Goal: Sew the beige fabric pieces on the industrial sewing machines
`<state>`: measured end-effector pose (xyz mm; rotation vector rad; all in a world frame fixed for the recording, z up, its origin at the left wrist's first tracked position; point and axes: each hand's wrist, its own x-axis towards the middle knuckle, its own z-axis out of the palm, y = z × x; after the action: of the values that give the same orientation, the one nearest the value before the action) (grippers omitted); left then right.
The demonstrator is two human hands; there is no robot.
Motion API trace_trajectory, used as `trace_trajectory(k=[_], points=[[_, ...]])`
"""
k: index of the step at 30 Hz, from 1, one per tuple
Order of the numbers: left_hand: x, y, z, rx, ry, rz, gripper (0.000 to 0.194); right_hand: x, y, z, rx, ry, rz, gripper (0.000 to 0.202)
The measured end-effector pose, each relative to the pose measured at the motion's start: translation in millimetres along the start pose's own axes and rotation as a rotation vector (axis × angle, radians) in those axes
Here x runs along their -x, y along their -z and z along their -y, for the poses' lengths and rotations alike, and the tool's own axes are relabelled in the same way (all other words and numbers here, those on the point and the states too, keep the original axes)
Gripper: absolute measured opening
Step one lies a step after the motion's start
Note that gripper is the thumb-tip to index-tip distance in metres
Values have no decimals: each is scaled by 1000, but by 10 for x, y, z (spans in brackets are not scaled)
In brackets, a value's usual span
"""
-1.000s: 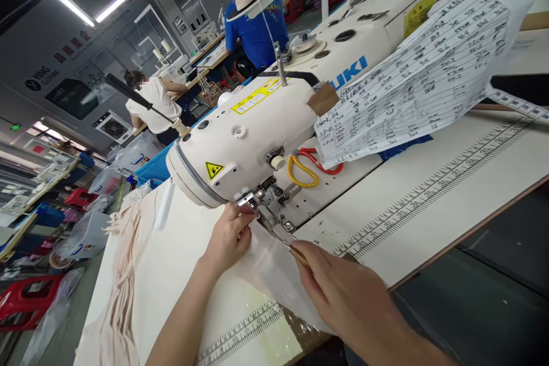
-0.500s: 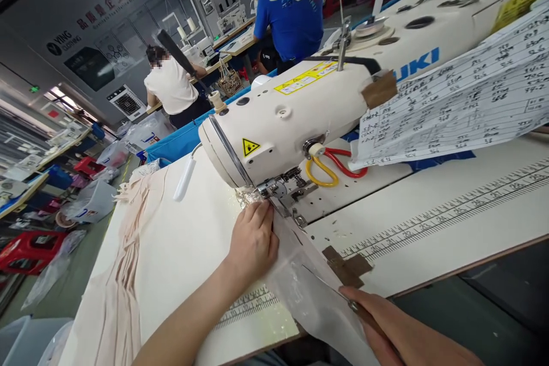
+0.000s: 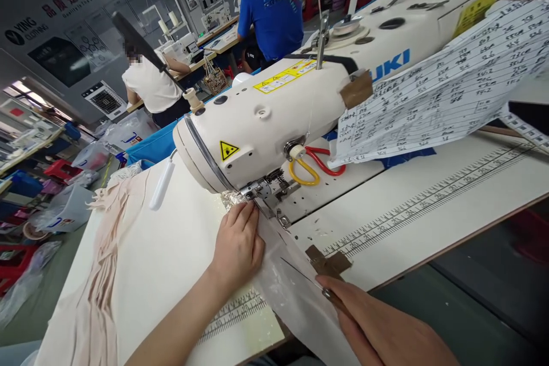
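Note:
The sewing machine's needle and presser foot area (image 3: 253, 189) has a strip of sheer white fabric (image 3: 295, 297) running from it down over the table's front edge. My left hand (image 3: 238, 243) lies just in front of the foot, its fingers bunched together and pressing on the fabric. Lower right, my right hand (image 3: 364, 314) grips an awl (image 3: 328, 293) with a brown handle and a thin metal spike. The spike points up and left, over the right part of the fabric. My fingertips hide part of the fabric near the needle.
Pale pink fabric pieces (image 3: 105, 274) are heaped at the table's left. A white stick-shaped lamp (image 3: 162, 186) hangs beside the sewing machine head (image 3: 257, 120). Handwritten sheets (image 3: 429, 97) lean over the right side, near red-and-yellow handles (image 3: 304, 171). Two people sit at machines behind.
The whole view has shifted, so the machine and table appear farther left. My right hand and the awl have come slightly closer to the presser foot. My left hand stays by the foot.

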<state>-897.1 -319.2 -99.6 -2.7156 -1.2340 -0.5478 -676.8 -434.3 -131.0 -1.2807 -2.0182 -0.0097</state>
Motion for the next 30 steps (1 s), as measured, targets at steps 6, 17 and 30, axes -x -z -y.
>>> trace_trajectory(k=[6,17,30], points=[[39,51,-73,-92,-6,54,45,-119,-12,43,61,31,-4,32],[90,68,-196,-176,-33,98,49,-235,-24,57,153,60,4,35],[102,113,-274,-121,-63,73,46,-367,-73,98,162,78,-14,35]])
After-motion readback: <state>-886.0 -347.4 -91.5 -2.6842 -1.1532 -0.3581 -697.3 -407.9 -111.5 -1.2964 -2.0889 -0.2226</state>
